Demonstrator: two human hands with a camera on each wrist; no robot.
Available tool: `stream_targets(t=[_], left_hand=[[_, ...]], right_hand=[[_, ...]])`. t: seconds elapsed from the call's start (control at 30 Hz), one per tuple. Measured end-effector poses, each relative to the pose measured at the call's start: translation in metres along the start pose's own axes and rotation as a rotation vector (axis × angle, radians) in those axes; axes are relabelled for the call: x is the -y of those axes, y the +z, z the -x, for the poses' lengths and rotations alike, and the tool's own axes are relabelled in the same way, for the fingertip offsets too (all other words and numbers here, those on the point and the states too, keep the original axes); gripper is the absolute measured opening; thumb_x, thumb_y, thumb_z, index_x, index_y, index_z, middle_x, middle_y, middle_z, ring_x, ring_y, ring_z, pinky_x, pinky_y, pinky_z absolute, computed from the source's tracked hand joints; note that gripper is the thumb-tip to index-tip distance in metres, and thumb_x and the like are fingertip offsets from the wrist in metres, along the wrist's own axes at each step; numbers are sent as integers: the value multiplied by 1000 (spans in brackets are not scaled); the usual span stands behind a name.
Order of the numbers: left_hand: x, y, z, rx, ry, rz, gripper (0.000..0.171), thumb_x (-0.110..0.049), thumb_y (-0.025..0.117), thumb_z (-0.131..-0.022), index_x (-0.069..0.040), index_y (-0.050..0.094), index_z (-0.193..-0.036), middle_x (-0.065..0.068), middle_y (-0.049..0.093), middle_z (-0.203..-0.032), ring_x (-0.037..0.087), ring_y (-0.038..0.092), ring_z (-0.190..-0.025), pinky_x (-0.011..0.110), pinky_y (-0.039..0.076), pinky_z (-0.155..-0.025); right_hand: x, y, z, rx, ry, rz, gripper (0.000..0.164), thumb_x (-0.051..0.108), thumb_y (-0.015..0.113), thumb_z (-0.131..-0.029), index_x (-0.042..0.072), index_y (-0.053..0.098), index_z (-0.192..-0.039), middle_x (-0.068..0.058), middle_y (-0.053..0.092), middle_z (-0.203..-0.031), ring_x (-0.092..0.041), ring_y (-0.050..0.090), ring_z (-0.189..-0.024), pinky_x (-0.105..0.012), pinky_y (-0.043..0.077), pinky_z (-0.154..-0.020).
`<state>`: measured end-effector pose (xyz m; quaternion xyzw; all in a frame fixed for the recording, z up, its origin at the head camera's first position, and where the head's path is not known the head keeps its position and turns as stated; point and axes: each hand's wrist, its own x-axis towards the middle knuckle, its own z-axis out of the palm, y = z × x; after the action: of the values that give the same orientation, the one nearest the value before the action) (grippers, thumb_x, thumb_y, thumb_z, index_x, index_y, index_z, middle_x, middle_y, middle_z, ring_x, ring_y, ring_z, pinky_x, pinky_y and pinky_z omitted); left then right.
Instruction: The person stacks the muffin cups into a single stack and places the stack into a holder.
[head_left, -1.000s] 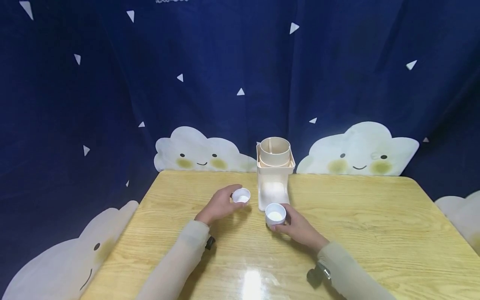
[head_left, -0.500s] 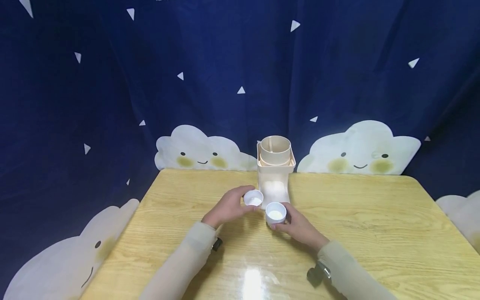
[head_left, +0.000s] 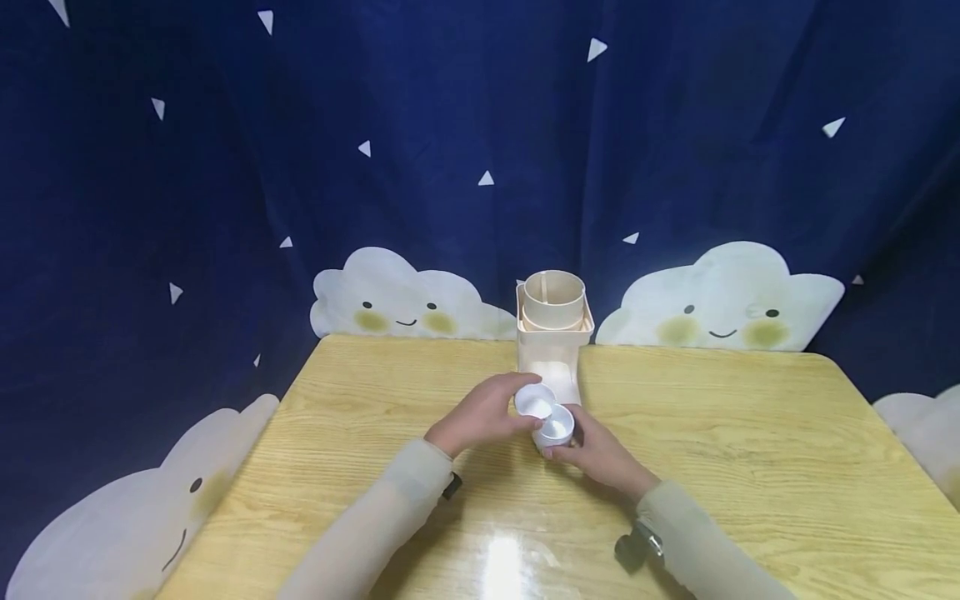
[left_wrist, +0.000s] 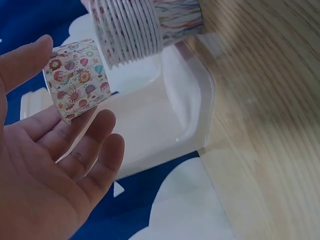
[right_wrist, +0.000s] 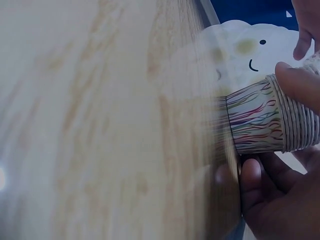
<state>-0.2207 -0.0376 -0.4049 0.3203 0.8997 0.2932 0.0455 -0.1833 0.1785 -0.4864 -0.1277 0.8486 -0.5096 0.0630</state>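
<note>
My left hand (head_left: 487, 414) pinches a single small paper cup (left_wrist: 80, 77) between thumb and fingers. The cup is white inside, with flowers and balloons printed outside. In the head view it is tilted, overlapping the rim of a stack of paper cups (head_left: 556, 433). My right hand (head_left: 600, 454) grips that stack, which stands upright on the table. Several rims are nested close together in the right wrist view, and the bottom cup (right_wrist: 256, 120) has coloured wavy lines. Directly behind both hands is a cream stand (head_left: 555, 358) with a round tube (head_left: 553, 302) on top.
The stand's cream base (left_wrist: 145, 130) lies beside the cups in the left wrist view. All of this is on a wood-grain table (head_left: 712, 450). A dark blue curtain (head_left: 420, 125) with printed clouds hangs behind it.
My left hand has moved right with its cup, from beside the stack to over its rim, and the cup has tilted. The right hand and the stack have stayed in place.
</note>
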Motion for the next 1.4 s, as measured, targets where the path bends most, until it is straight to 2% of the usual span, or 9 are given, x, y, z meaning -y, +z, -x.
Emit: stream_targets(t=[0.13,0.3,0.7,1.1,1.4], left_hand=[[-5,4,-4,36,21,-21,63,-31,76,-86,-13,53,-142,6,62,-139,22,58,-127,38,46,-108],[-9,9,-7,32,42,-39,61,-33,75,-87,-14,54,-140,5,64,-135,20,61,-121,35,49,-102],[-9,18,-6,69,84,-75,58,-29,74,-88,-13,55,-140,6,64,-135,19,62,-120,32,48,-103],[-9,21,-6,64,78,-74,60,-32,72,-89,-11,53,-142,6,62,-138,19,61,-123,32,48,-105],[-8,22,-7,52,103,-72,59,-32,71,-90,-8,53,-141,7,62,-138,20,61,-123,32,48,-105]], right_hand=[[0,0,1,-13,-6,27,62,28,81,-82,11,51,-133,-10,62,-131,-28,54,-125,-51,40,-109],[1,1,0,-6,-19,23,66,27,80,-83,9,47,-137,-13,58,-138,-31,51,-132,-53,37,-113],[0,2,0,-6,-11,-13,68,22,80,-83,7,46,-139,-14,58,-138,-34,49,-136,-54,36,-115],[0,0,0,-5,-31,-16,64,20,79,-83,7,47,-137,-12,61,-134,-31,51,-133,-50,39,-113],[-1,0,1,-3,-42,-13,67,22,79,-83,6,46,-139,-14,59,-137,-35,49,-136,-53,36,-115]])
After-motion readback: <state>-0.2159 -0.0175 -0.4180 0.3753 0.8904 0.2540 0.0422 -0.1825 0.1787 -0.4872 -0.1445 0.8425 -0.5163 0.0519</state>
